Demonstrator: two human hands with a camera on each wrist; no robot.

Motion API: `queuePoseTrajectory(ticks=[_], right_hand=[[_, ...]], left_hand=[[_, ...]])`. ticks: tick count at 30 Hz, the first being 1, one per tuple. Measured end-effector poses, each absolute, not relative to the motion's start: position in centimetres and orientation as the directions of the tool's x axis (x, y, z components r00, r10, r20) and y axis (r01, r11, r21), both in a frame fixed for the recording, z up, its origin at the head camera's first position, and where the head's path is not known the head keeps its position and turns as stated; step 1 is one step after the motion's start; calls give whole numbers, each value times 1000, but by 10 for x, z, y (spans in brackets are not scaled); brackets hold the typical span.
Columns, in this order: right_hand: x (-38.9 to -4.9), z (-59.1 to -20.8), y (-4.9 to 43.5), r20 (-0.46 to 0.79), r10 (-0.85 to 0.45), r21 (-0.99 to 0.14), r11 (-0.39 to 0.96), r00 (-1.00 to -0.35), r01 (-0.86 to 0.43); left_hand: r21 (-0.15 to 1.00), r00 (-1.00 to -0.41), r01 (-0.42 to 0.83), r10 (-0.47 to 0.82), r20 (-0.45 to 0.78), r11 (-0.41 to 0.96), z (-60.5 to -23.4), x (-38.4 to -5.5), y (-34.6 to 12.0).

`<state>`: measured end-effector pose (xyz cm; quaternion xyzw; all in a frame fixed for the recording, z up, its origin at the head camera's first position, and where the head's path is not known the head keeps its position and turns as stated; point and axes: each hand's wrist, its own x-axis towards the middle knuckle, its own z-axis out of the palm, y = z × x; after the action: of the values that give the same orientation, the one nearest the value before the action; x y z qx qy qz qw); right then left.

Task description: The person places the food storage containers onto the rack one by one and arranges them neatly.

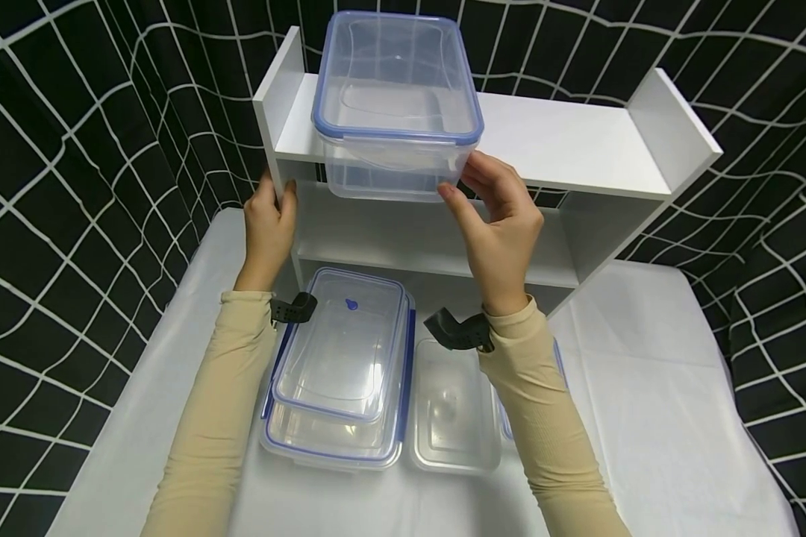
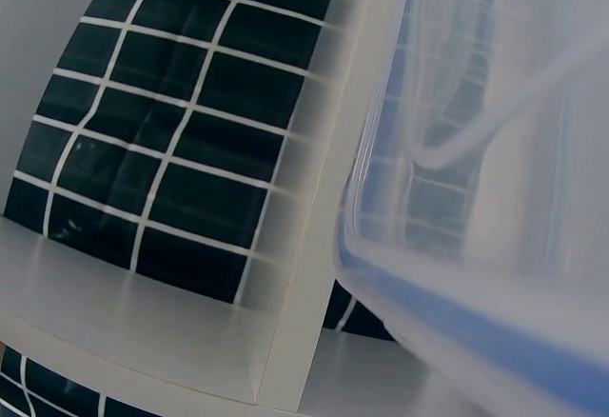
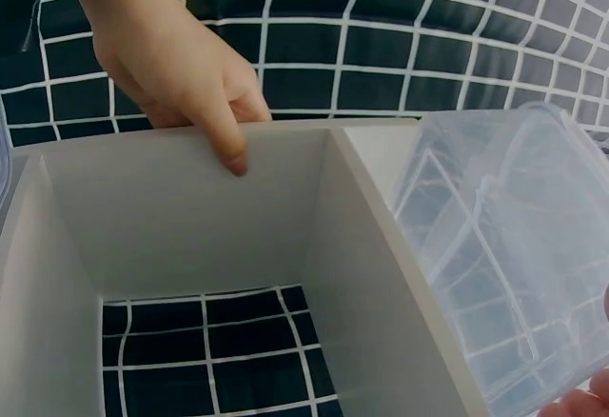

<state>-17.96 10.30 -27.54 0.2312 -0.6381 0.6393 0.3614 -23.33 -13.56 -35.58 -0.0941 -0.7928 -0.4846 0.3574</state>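
Note:
A large clear food container with a blue-rimmed lid (image 1: 399,89) is at the left end of the white shelf unit's (image 1: 571,142) top board, overlapping its front edge. Whether it rests on the board cannot be told. My right hand (image 1: 504,216) holds its lower right front corner between thumb and fingers; only those fingertips (image 3: 582,404) show in the right wrist view. With the thumb in front, my left hand (image 1: 269,231) grips the unit's left side panel. The left wrist view shows the container (image 2: 476,246) close up and no hand.
Below the shelf, two stacked clear containers with blue-edged lids (image 1: 342,350) lie on the white-covered table (image 1: 645,373). Next to them is a clear lid or shallow container (image 1: 453,410). Another blue-edged piece (image 1: 505,421) is mostly behind the right forearm. Black-and-white grid cloth (image 1: 54,224) surrounds the table.

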Motion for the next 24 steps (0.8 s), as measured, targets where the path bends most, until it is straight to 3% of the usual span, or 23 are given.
queuePoseTrajectory(ticks=[10,24], right_hand=[[-186,-277,96,765,153,-642,110,-625,-759],[-196,-281,82,788,136,-616,164,-600,-771]], left_hand=[[818,-806,460,-225,548,344,-352,-231,-138],[829,-810,464,-230,540,313,-352,-230,-139]])
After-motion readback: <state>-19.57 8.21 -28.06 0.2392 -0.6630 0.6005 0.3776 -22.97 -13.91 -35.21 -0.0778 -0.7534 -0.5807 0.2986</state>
